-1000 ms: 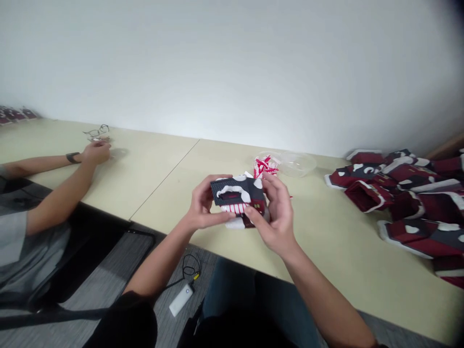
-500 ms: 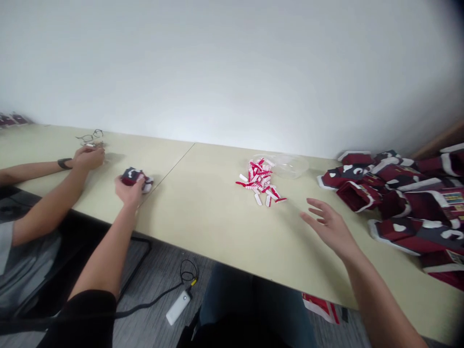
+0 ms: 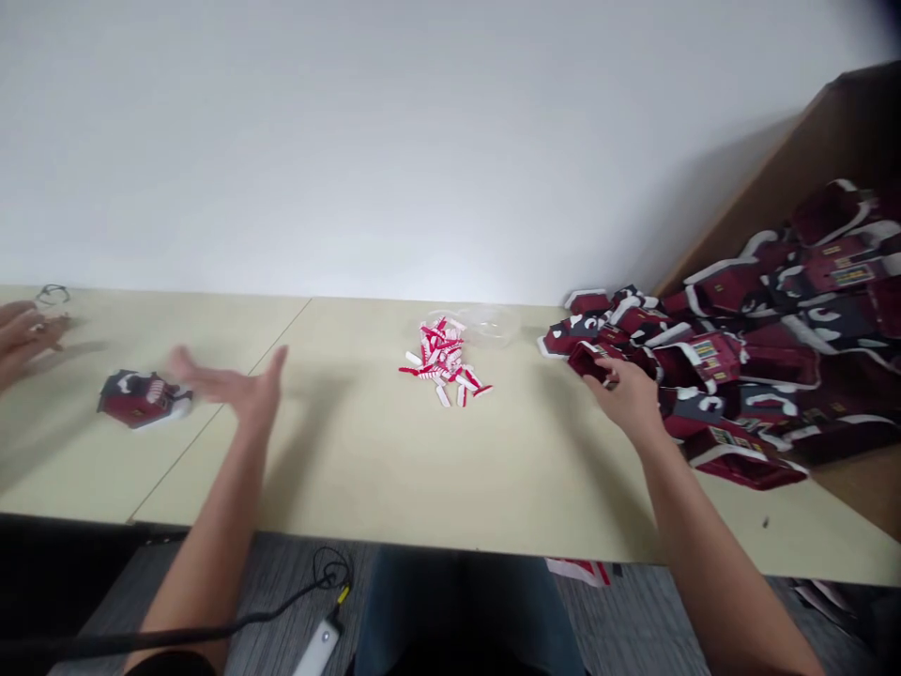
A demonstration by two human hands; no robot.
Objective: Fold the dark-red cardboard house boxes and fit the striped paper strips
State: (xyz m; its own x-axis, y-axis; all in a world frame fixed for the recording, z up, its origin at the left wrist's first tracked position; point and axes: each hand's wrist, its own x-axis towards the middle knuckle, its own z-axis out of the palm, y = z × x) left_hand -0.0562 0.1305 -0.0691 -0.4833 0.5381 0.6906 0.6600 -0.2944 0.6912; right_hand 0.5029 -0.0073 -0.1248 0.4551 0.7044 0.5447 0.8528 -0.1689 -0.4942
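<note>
A: What are the hands doing?

B: They're well apart. The left hand (image 3: 236,387) is open, fingers spread, blurred and touching nothing. The right hand (image 3: 626,396) is curled against a maroon piece (image 3: 589,361) at the near edge of the pile of maroon pieces (image 3: 746,347). I can't tell how firmly it grips.

A: Count things out from the heap of red-and-white strips (image 3: 442,357).

B: One heap, on the desk (image 3: 352,469), its strips too many to count. One clear plastic bowl (image 3: 489,326) sits just behind it. To its right is the single pile, too tangled to count, climbing a cardboard box (image 3: 837,131). To its left, well apart, lies one folded maroon paper model (image 3: 141,399), just beside the left hand. Farther left are one co-worker's hand (image 3: 24,340) and one pair of glasses (image 3: 53,295).

A: And against the earlier frame?

B: The left hand was on the model then and has now let go, leaving it on the desk. The right hand was open in the air, clear of the pile, and has now reached it. The view has swung right, showing more of the pile and the box.
</note>
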